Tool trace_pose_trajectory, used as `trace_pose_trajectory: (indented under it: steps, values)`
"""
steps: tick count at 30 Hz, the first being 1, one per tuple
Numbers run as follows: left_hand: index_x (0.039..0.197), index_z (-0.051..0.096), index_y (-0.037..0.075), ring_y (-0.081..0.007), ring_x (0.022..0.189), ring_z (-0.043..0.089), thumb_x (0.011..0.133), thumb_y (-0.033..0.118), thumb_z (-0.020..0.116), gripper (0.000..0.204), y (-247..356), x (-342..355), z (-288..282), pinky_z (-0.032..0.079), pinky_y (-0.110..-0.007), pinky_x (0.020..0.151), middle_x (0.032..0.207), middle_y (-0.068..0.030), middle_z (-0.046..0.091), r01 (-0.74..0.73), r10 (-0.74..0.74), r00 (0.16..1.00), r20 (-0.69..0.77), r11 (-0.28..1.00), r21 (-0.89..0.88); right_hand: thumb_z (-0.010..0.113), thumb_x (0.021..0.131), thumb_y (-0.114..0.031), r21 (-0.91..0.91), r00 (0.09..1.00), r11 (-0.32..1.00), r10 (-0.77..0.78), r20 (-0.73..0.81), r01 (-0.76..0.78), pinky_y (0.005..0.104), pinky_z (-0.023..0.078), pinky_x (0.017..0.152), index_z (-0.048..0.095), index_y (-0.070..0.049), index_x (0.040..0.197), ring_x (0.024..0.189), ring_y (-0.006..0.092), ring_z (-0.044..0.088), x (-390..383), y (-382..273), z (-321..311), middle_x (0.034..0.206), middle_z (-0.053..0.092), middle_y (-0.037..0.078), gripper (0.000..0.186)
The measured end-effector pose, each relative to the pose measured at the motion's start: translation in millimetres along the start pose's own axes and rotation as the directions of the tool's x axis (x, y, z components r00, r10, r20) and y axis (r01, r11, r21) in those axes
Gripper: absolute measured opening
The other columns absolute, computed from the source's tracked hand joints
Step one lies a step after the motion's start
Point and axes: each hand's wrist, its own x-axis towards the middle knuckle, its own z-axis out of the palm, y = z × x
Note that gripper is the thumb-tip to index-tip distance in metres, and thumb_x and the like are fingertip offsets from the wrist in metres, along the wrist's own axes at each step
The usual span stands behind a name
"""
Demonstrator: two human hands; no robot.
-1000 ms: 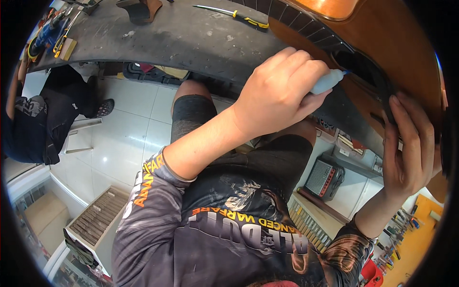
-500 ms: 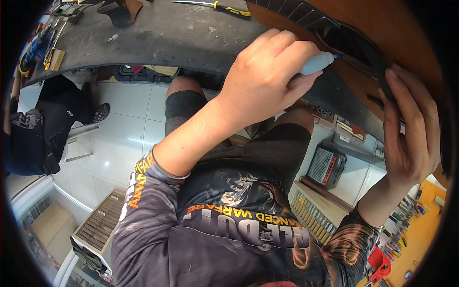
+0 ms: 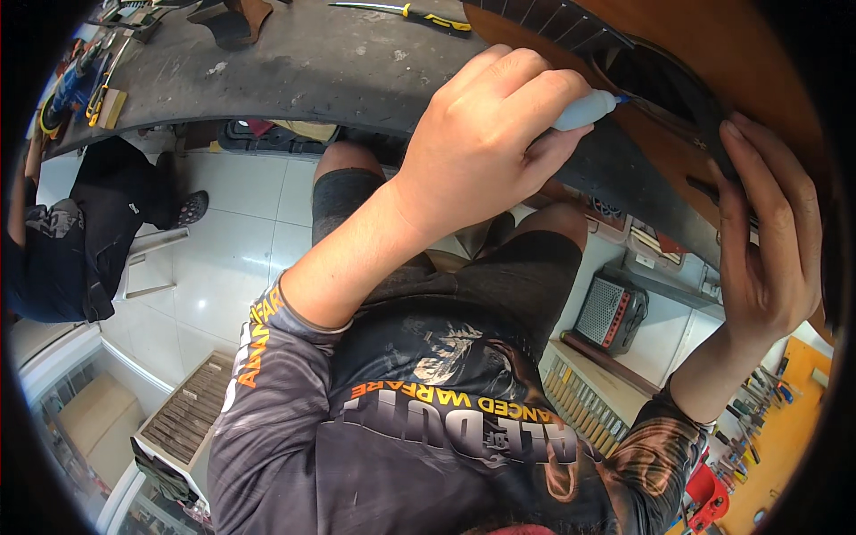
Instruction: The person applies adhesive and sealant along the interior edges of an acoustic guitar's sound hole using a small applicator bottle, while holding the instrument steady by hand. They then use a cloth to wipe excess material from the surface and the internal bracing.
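Observation:
My left hand is closed around a pale squeeze bottle with a narrow blue tip. That tip points at the brown top of a guitar, close to the rim of its round soundhole. A thin, dark curved piece stands beside the soundhole. My right hand has its fingertips against this piece, and the fingers look bent around its edge. The palm side of the grip is hidden. Part of the fretboard shows at the top edge.
The guitar lies on a dark, worn workbench. A yellow-and-black screwdriver and a brown-and-black piece lie at the back. Another person is at the left. A grey and red box stands below the bench.
My left hand has drawn slightly left with the bottle, and its tip has shifted left along the soundhole's near side. My right hand has stayed about where it was.

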Motion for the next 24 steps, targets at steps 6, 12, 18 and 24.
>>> trace_pose_trajectory:
  steps: [6, 12, 18, 24]
  values:
    - [0.108, 0.077, 0.006, -0.0293, 0.086, 0.072, 0.081, 0.006, 0.089, 0.03, 0.5, 0.4, -3.2, 0.058, -0.038, 0.079, 0.098, -0.008, 0.077, 0.029, -0.029, 1.0, 0.003, 1.0, -0.001, 0.076, 0.091, 0.01, -0.063, 1.0, 0.998, 0.016, 0.02, -0.015, 0.0386, 0.063, 0.101, 0.08, 0.0, 0.126, 0.121, 0.0295, 0.075, -4.4, 3.0, 0.3, 0.125, 0.08, 0.016, 0.037]
    - [0.108, 0.077, 0.005, -0.029, 0.084, 0.071, 0.08, 0.007, 0.09, 0.031, -1.4, -0.5, -3.1, 0.057, -0.038, 0.077, 0.095, -0.008, 0.075, 0.015, -0.015, 1.0, -0.012, 1.0, 0.01, 0.076, 0.091, 0.01, -0.118, 0.997, 0.993, 0.011, 0.073, -0.002, 0.0388, 0.063, 0.102, 0.08, -0.002, 0.126, 0.122, 0.029, 0.075, -2.4, 1.8, -4.0, 0.125, 0.08, 0.015, 0.037]
    - [0.109, 0.076, 0.005, -0.0293, 0.083, 0.071, 0.08, 0.008, 0.09, 0.032, 0.8, 0.0, -3.4, 0.057, -0.038, 0.076, 0.095, -0.0084, 0.075, 0.022, -0.022, 1.0, -0.005, 1.0, 0.004, 0.076, 0.091, 0.009, -0.066, 0.999, 0.998, 0.003, 0.053, 0.0, 0.0378, 0.064, 0.103, 0.081, -0.002, 0.125, 0.121, 0.0284, 0.076, -1.5, -0.5, -2.7, 0.126, 0.08, 0.014, 0.036]
    - [0.108, 0.077, 0.004, -0.0296, 0.085, 0.072, 0.08, 0.007, 0.09, 0.032, 2.9, 0.2, -3.5, 0.058, -0.038, 0.078, 0.098, -0.0094, 0.077, 0.022, -0.022, 1.0, 0.004, 1.0, -0.007, 0.076, 0.091, 0.01, -0.067, 0.998, 0.998, -0.013, 0.062, 0.017, 0.0374, 0.064, 0.1, 0.081, -0.002, 0.125, 0.12, 0.0288, 0.076, 0.2, -0.4, -3.9, 0.125, 0.08, 0.015, 0.036]
